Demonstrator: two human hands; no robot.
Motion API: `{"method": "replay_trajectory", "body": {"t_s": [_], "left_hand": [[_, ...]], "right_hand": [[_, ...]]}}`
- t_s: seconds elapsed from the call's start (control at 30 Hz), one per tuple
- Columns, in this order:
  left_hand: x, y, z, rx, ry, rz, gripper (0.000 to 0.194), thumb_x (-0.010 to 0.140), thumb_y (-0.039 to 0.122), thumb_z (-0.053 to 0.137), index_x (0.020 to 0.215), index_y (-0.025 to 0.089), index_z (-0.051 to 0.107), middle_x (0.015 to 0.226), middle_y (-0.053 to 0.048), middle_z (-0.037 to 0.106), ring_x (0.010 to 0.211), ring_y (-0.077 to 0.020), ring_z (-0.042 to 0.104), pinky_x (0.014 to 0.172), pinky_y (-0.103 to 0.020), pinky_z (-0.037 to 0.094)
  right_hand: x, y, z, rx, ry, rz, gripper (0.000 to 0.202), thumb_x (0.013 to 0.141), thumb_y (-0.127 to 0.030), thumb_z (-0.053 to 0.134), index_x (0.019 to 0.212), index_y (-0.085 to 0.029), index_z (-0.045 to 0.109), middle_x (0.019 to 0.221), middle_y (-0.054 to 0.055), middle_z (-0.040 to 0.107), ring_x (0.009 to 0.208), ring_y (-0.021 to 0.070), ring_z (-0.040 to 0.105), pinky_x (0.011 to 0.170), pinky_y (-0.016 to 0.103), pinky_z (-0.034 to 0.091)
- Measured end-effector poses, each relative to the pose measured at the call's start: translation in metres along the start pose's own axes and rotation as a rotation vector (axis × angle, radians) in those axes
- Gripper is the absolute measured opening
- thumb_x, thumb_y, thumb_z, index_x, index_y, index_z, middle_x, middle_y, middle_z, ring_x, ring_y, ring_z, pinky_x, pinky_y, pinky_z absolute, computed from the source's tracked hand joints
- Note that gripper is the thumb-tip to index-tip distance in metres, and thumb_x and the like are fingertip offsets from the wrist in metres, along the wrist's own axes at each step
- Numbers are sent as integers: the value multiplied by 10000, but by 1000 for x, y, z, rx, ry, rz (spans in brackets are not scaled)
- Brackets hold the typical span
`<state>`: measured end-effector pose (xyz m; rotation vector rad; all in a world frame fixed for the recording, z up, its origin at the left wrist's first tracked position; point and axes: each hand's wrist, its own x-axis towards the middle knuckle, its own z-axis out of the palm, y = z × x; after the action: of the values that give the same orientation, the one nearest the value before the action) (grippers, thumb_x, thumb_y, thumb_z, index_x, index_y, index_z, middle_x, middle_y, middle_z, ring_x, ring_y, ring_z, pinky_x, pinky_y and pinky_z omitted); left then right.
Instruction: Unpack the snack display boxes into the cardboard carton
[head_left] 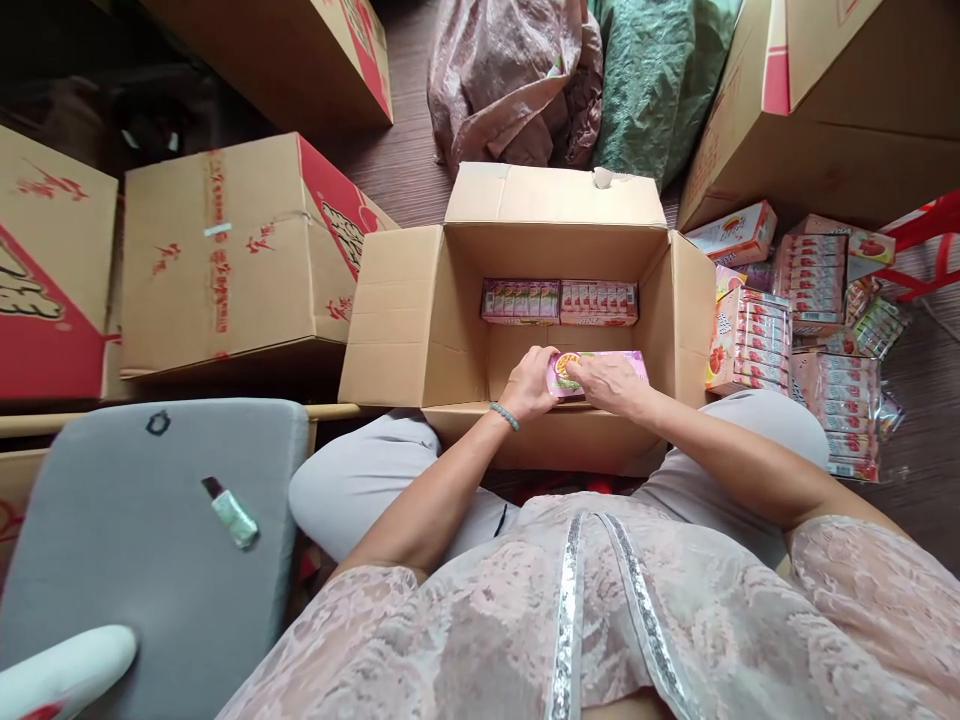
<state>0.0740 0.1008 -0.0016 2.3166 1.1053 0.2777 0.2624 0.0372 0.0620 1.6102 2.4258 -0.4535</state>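
Observation:
Both hands hold a purple candy box (619,362) with a round fruit picture over the near part of an opened cardboard carton (461,310). My left hand (529,382) is closed round the box's left end. My right hand (606,380) lies across its front and top, fingers bent against the fruit picture. Inside the carton, against its far wall, a purple pack of small sticks (521,300) and a pink pack of small sticks (598,302) stand side by side. The carton's flaps are folded outward. My hands hide part of the purple box's front.
Pink packs (761,340) and loose wrapped packs (844,400) are piled on the floor at the right. Large cartons (180,270) stand left and at the back right. Pink (510,80) and green sacks (652,80) lie behind. A grey chair seat (150,500) holds a small cutter (231,515).

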Motion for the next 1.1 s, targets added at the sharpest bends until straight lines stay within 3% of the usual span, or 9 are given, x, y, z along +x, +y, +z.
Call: {"method": "replay_trajectory", "body": {"t_s": [0.2, 0.4, 0.6, 0.73, 0.8, 0.93, 1.0, 1.1], "left_hand": [[-8, 2, -1, -8, 41, 17, 545, 748, 224, 793, 1236, 191, 553, 1167, -110, 620, 1097, -293, 654, 985, -419, 575], [-9, 4, -9, 3, -18, 67, 584, 698, 135, 718, 1252, 191, 541, 1171, -108, 611, 1092, -300, 644, 969, -426, 569], [-10, -7, -23, -50, -24, 38, 620, 665, 169, 724, 1262, 192, 556, 1159, -87, 614, 1056, -281, 659, 950, -392, 573], [-21, -36, -54, -47, 81, -94, 637, 617, 229, 757, 1224, 199, 568, 1173, -78, 628, 1051, -279, 669, 946, -379, 578], [-28, -54, -74, -21, 175, -169, 672, 597, 277, 789, 1223, 203, 556, 1178, -77, 636, 1053, -282, 670, 949, -387, 577], [-32, -75, -100, 65, 294, -205, 699, 599, 327, 832, 1223, 205, 541, 1164, -81, 653, 1050, -288, 666, 957, -406, 568], [-27, -74, -100, 93, 286, -181, 685, 597, 305, 838, 1209, 211, 545, 1154, -82, 655, 1050, -287, 661, 956, -401, 565], [-20, -63, -87, 98, 247, -135, 649, 604, 267, 824, 1193, 212, 558, 1138, -83, 648, 1044, -280, 655, 941, -381, 563]], "right_hand": [[4, -17, -4, -67, -45, 57, 429, 1047, -61, 267, 1342, -99, 576, 1177, 207, 741, 1059, 318, 746, 796, 370, 516], [2, -2, 1, -47, -70, 25, 419, 1078, -118, 274, 1324, -135, 613, 1149, 176, 758, 1037, 298, 750, 790, 353, 511], [-7, 39, 12, -51, -146, 129, 381, 1064, -159, 383, 1337, -163, 650, 1201, 167, 769, 1058, 261, 746, 720, 305, 427], [-25, 82, 21, -100, -269, 312, 361, 1032, -103, 384, 1132, -104, 731, 1067, 204, 782, 1018, 276, 749, 655, 323, 331], [-31, 91, 22, -117, -249, 352, 382, 1036, -91, 360, 1154, -95, 724, 1061, 208, 775, 1007, 281, 741, 646, 334, 289], [-27, 70, 8, -74, 4, 367, 385, 1083, -147, 337, 1227, -137, 694, 1105, 174, 752, 977, 247, 703, 651, 341, 247], [-18, 50, -3, -23, 84, 308, 372, 1097, -180, 344, 1207, -155, 699, 1094, 156, 747, 959, 232, 682, 657, 340, 250], [-2, 29, -18, 34, 91, 209, 374, 1079, -154, 360, 1242, -169, 697, 1103, 134, 750, 946, 221, 664, 666, 336, 266]]}}
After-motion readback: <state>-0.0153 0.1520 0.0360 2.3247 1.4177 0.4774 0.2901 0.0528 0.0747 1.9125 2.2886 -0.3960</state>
